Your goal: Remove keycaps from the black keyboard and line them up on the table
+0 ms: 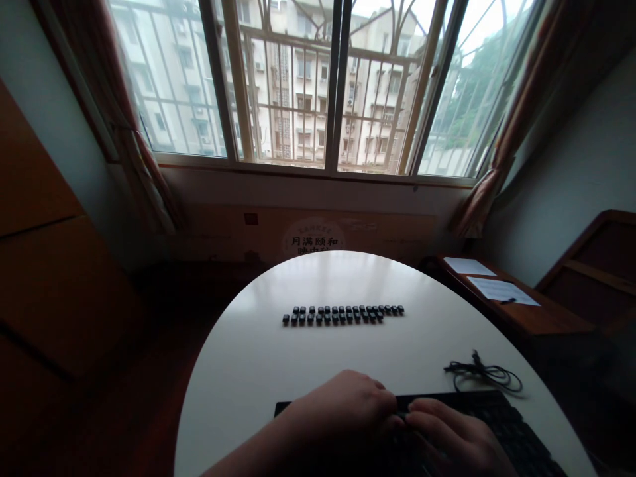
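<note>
Left hand (352, 401), right hand (454, 430) just beside it, fingers (431, 407) bent inward; left forearm (278, 440) slanting, bare

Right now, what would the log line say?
left hand: over keyboard | right hand: over keyboard | grips: unclear | keycaps: two rows | cable: bundled on table

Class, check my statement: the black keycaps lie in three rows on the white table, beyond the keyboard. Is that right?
Three is wrong: the head view shows two rows of black keycaps on the white table, beyond the keyboard.
</note>
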### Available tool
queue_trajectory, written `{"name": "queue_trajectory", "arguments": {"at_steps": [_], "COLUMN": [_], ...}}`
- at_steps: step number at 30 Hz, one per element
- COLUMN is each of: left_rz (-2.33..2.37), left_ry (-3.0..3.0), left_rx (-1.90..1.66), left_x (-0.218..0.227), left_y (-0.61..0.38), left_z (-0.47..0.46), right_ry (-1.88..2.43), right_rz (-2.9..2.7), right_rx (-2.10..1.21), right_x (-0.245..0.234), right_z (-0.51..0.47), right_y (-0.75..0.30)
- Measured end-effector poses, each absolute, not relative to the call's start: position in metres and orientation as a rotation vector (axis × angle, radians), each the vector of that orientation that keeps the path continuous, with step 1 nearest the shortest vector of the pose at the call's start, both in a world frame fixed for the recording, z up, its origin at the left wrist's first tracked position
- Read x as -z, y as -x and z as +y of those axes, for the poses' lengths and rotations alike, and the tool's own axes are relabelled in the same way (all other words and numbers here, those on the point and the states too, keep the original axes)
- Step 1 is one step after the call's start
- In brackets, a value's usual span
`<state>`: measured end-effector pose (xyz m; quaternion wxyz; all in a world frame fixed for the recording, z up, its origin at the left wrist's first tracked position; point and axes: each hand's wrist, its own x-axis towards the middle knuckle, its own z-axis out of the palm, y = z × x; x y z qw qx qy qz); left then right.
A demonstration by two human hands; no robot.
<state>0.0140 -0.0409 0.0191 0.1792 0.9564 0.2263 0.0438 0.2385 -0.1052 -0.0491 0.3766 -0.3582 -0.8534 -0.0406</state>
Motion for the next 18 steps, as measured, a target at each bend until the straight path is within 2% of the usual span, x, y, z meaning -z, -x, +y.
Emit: {"name": "queue_trajectory", "arguments": {"at_steps": [6, 11, 18], "left_rz": [0.758, 0.993, 1.055], "left_ry": [-2.641, -2.480, -2.474], "left_rx": [-0.193, -0.287, -0.048], "left_x": [-0.015, -0.017, 0.002], "left_y": [-0.014, -0.009, -0.006], "left_z": [-0.036, -0.022, 0.002], "right_ry": [0.936, 1.026, 1.387], "right_rz": [-2.446, -2.468, -2.370], "right_rx": [0.001, -0.109, -0.206], "right_x": [0.005, -0.025, 0.013], "right_z": [-0.079, -0.006, 0.069], "right_y": [-0.241, -0.276, -0.311]}}
